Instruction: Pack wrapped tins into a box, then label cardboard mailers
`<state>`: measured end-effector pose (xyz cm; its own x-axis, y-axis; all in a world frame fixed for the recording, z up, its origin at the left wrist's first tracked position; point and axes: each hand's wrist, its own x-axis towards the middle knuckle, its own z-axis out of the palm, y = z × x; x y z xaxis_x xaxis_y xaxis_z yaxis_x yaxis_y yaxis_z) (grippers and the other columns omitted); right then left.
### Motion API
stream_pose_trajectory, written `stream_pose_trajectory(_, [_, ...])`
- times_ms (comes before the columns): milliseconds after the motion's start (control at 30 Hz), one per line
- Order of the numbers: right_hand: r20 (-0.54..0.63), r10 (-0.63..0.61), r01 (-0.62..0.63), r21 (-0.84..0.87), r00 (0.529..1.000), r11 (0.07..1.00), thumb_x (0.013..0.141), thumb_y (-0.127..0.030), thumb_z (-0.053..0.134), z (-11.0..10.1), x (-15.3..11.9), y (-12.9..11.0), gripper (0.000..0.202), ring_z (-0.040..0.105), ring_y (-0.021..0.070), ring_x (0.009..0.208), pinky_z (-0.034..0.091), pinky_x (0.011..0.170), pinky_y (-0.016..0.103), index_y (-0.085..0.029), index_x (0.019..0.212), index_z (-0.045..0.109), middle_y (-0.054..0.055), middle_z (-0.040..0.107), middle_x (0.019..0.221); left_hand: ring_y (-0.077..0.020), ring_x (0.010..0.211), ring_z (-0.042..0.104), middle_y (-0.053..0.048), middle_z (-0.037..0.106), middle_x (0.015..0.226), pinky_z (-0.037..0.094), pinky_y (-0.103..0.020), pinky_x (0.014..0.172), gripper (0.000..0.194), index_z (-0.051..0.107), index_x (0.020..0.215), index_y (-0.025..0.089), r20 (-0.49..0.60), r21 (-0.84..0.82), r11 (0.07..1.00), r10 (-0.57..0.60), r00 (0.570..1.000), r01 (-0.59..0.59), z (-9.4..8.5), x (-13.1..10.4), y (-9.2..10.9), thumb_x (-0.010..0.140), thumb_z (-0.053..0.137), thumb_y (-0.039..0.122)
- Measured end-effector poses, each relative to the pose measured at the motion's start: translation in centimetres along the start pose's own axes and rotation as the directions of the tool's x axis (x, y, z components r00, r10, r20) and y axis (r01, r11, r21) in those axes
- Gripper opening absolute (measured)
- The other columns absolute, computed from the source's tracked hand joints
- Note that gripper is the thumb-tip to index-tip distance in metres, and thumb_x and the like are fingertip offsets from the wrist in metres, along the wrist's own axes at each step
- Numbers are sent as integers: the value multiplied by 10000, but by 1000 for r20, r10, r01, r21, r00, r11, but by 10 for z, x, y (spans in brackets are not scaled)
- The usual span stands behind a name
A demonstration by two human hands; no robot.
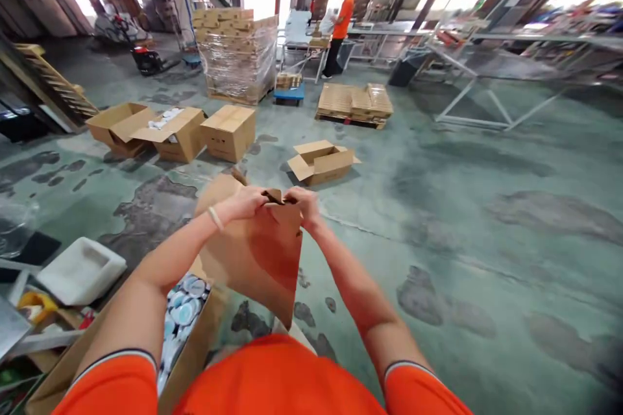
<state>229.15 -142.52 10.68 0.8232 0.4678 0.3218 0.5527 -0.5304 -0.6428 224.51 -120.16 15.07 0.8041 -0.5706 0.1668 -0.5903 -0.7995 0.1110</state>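
Observation:
A large brown cardboard sheet (250, 243), bent at its top edge, hangs in front of my body. My left hand (249, 202) is closed on its upper edge, near a dark torn or folded spot. Close beside it, my right hand (302, 204) grips the same edge at the upper right corner. Whether the piece is a single sheet or a flattened box, I cannot tell. Below my left forearm stands an open carton (195, 337) filled with many small white and light-blue round-faced items (183, 311).
An open empty carton (331, 165) lies on the floor ahead. Left of it stand a closed carton (228, 133) and two open ones. A white plastic tub (82, 270) sits at the left. Farther off are a wrapped pallet stack (238, 55) and a person (342, 23) in orange.

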Motion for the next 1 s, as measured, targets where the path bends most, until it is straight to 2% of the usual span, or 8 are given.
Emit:
stream_pose_trajectory(133, [-476, 114, -113, 30, 872, 993, 883, -383, 637, -71, 15, 80, 242, 669, 230, 901, 534, 840, 350, -173, 978, 711, 90, 752, 967, -262, 929, 711, -146, 735, 1095, 516, -330, 815, 260, 749, 1136, 167, -177, -9, 898, -434, 884, 439, 14, 74, -28, 955, 563, 174])
stream_pose_trajectory(233, [-533, 96, -111, 4, 840, 994, 905, -415, 641, -90, 11, 129, 366, 670, 281, 1103, 529, 987, 453, -197, 1196, 681, 131, 746, 1158, -276, 906, 708, -159, 734, 979, 519, -349, 811, 208, 726, 1033, 127, -245, -130, 779, -625, 742, 613, 33, 122, -50, 970, 572, 252])
stream_pose_trajectory(333, [-365, 138, -140, 22, 921, 990, 782, -482, 793, -75, 9, 163, 711, 614, 359, 1289, 479, 1095, 554, -183, 1393, 590, 197, 674, 1354, -261, 848, 703, -121, 725, 843, 522, -344, 799, 178, 700, 915, 150, -216, -212, 801, -598, 772, 561, 53, 177, -67, 970, 571, 260])
stream_pose_trajectory(500, [-156, 216, -195, 137, 964, 971, 377, -575, 986, -34, 57, 204, 1509, 154, 491, 1601, 297, 1210, 691, -147, 1641, 281, 288, 230, 1705, -212, 841, 690, -92, 746, 914, 520, -306, 784, 223, 685, 991, 172, -318, -451, 846, -449, 835, 283, 81, 278, -73, 1014, 521, 321])
stream_pose_trajectory(600, [-26, 326, -253, 575, 945, 778, 405, -555, 959, -25, 110, 228, 1296, 520, 404, 1424, 521, 1086, 547, -211, 1546, 451, 209, 518, 1563, -174, 750, 636, -43, 715, 835, 510, -280, 705, 240, 665, 898, 168, -271, -715, 696, -368, 890, 70, 103, 337, -68, 978, 569, 373])
stream_pose_trajectory(733, [83, 487, -351, 798, 869, 490, 519, -416, 891, -34, 179, 257, 514, 740, 306, 866, 633, 795, 427, -154, 937, 745, 116, 791, 925, -159, 700, 586, -29, 661, 781, 490, -270, 641, 272, 648, 899, 155, -109, -868, 491, -317, 942, 65, 118, 402, -93, 954, 571, 410])
stream_pose_trajectory(900, [-85, 610, -235, 874, 788, 426, 523, -335, 862, -71, 249, 308, 386, 715, 269, 814, 609, 821, 412, -152, 845, 752, 66, 794, 872, -309, 1198, 605, -150, 643, 1300, 515, -396, 1017, 919, 461, 1481, 168, -176, -745, 662, -68, 982, -87, 118, 452, -151, 715, 881, 452])
stream_pose_trajectory(1000, [-91, 628, -219, 891, 773, 398, 534, -349, 845, -83, 283, 344, 316, 698, 249, 736, 606, 778, 419, -152, 752, 732, 65, 776, 786, -342, 1284, 565, -198, 596, 1387, 482, -473, 1088, 928, 352, 1566, 147, -194, -617, 786, -194, 962, 34, 139, 475, -173, 778, 809, 326])
